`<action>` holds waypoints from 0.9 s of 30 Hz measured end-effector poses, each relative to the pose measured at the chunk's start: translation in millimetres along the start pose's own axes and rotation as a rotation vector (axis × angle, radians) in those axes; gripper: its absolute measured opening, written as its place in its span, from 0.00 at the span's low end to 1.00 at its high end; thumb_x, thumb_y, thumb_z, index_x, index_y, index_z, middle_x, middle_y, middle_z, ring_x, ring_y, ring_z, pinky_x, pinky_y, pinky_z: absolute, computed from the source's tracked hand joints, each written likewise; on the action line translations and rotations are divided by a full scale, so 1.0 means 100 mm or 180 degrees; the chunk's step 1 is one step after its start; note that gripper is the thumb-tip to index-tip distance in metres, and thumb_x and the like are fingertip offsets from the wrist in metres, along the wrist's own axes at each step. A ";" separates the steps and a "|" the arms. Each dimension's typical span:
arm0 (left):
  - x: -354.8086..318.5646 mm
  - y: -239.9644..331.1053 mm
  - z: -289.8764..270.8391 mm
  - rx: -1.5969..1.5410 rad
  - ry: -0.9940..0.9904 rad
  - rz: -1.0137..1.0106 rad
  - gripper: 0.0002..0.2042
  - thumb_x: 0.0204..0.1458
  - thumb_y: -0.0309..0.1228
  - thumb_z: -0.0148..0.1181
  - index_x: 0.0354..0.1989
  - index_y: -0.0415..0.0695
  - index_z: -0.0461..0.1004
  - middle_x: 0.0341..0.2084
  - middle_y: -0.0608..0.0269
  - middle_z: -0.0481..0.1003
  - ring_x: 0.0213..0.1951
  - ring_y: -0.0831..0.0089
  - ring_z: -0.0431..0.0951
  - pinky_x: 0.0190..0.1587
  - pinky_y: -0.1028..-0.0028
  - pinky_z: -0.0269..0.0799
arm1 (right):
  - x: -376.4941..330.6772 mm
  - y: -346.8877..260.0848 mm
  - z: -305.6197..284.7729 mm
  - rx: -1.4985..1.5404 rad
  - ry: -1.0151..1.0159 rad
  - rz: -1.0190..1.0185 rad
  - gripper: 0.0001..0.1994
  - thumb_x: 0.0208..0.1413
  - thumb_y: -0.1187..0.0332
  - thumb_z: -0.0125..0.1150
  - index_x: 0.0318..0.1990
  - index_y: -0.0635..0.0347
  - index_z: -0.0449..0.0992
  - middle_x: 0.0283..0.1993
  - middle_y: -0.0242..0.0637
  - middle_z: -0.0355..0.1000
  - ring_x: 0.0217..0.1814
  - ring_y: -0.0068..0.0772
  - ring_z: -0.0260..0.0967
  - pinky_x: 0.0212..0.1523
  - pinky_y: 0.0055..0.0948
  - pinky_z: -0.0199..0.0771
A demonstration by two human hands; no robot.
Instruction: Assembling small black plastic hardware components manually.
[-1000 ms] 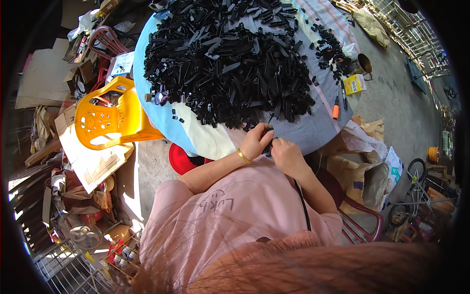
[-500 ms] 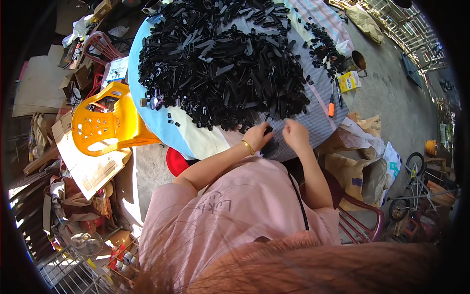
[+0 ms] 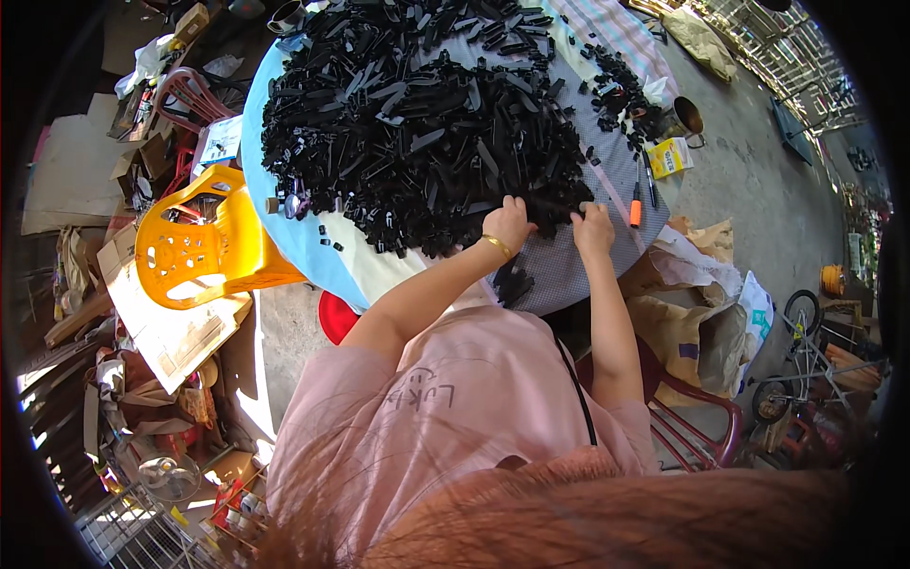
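Desk: I see a round desk (image 3: 588,275) under a pale blue and checked cloth, its far half buried by a heap of black plastic pieces (image 3: 417,123).
Left hand (image 3: 507,223): my left grip, a gold bangle (image 3: 497,246) at the wrist, rests at the near edge of the heap with fingers curled together on a long black strip (image 3: 555,209).
Right hand (image 3: 593,228): my right grip sits just beside the left, toward the desk's right edge, fingers closed on the other end of that strip.
Strip: it lies between both hands, at the heap's near edge, above the checked cloth.
Small pile (image 3: 514,283): a few black pieces lie near the desk's near edge, under the left wrist.
Orange marker (image 3: 635,211): it lies on the cloth just right of my right hand.
Yellow plastic chair (image 3: 204,242): it stands at the desk's left edge.
Yellow box (image 3: 671,156): it sits at the right edge, near a dark pot (image 3: 689,116).
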State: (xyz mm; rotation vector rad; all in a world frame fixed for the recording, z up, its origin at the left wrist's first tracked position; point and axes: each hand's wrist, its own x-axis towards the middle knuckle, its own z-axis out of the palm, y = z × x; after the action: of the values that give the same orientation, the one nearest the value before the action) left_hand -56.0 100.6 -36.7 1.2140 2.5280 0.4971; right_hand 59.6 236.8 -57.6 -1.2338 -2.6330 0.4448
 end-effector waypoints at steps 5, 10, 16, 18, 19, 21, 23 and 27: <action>-0.06 -0.15 0.19 -0.0032 0.0233 -0.0094 0.10 0.42 0.29 0.53 0.32 0.39 0.67 0.30 0.52 0.69 0.31 0.57 0.74 0.32 0.66 0.72 | -0.05 0.09 0.00 0.0331 -0.0054 -0.0094 0.13 0.42 0.67 0.62 0.36 0.59 0.71 0.30 0.39 0.68 0.33 0.44 0.69 0.33 0.37 0.68; -0.17 -0.32 0.13 -0.0745 0.0513 0.0100 0.09 0.39 0.27 0.53 0.32 0.40 0.69 0.29 0.53 0.72 0.33 0.55 0.72 0.36 0.64 0.70 | -0.22 -0.04 -0.13 0.1543 0.0265 0.0177 0.12 0.43 0.68 0.63 0.35 0.62 0.72 0.21 0.36 0.69 0.22 0.31 0.68 0.24 0.28 0.66; -0.30 -0.39 0.00 -0.2922 -0.0252 -0.0423 0.10 0.46 0.26 0.53 0.38 0.40 0.67 0.31 0.57 0.73 0.30 0.68 0.76 0.34 0.71 0.72 | -0.50 -0.56 -0.42 0.3904 -0.0894 0.0685 0.06 0.49 0.74 0.57 0.34 0.66 0.74 0.23 0.28 0.69 0.23 0.15 0.65 0.25 0.15 0.68; -0.39 -0.31 -0.15 -0.3909 -0.0596 -0.0542 0.12 0.48 0.25 0.52 0.42 0.40 0.65 0.32 0.59 0.72 0.32 0.69 0.76 0.35 0.70 0.73 | -0.56 -0.63 -0.41 0.4135 -0.0994 0.0590 0.08 0.49 0.74 0.57 0.38 0.66 0.73 0.26 0.30 0.70 0.26 0.18 0.67 0.29 0.17 0.71; -0.44 -0.24 -0.29 -0.4895 -0.0955 -0.0657 0.14 0.50 0.24 0.51 0.46 0.41 0.62 0.34 0.61 0.72 0.33 0.71 0.75 0.36 0.70 0.74 | -0.58 -0.62 -0.38 0.4166 -0.1043 0.0462 0.08 0.50 0.75 0.55 0.38 0.67 0.71 0.31 0.33 0.71 0.29 0.20 0.69 0.31 0.18 0.72; -0.51 -0.16 -0.49 -0.4997 -0.1059 -0.0826 0.14 0.52 0.25 0.48 0.48 0.42 0.60 0.36 0.58 0.71 0.35 0.68 0.75 0.39 0.66 0.74 | -0.61 -0.64 -0.38 0.4028 -0.0929 0.0251 0.06 0.50 0.76 0.54 0.37 0.67 0.70 0.32 0.34 0.71 0.29 0.20 0.69 0.31 0.18 0.72; -0.56 -0.17 -0.64 -0.6068 -0.1717 -0.1216 0.12 0.54 0.28 0.46 0.47 0.42 0.61 0.36 0.57 0.72 0.35 0.68 0.75 0.38 0.67 0.74 | -0.65 -0.69 -0.42 0.3886 -0.0816 0.0044 0.05 0.51 0.77 0.53 0.36 0.67 0.69 0.34 0.35 0.71 0.30 0.20 0.69 0.31 0.18 0.72; -0.63 -0.21 -0.59 -0.5888 -0.1614 -0.0978 0.08 0.55 0.30 0.48 0.41 0.44 0.63 0.33 0.59 0.72 0.32 0.70 0.76 0.35 0.67 0.75 | -0.68 -0.82 -0.57 0.3945 -0.0684 -0.0300 0.02 0.50 0.80 0.51 0.32 0.66 0.67 0.32 0.35 0.70 0.28 0.19 0.69 0.31 0.18 0.72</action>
State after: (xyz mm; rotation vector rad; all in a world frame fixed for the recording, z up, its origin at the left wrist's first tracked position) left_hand -56.1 27.9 14.4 0.1046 0.8794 1.5549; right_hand 61.4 144.8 21.4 -0.6156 -1.8082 1.8481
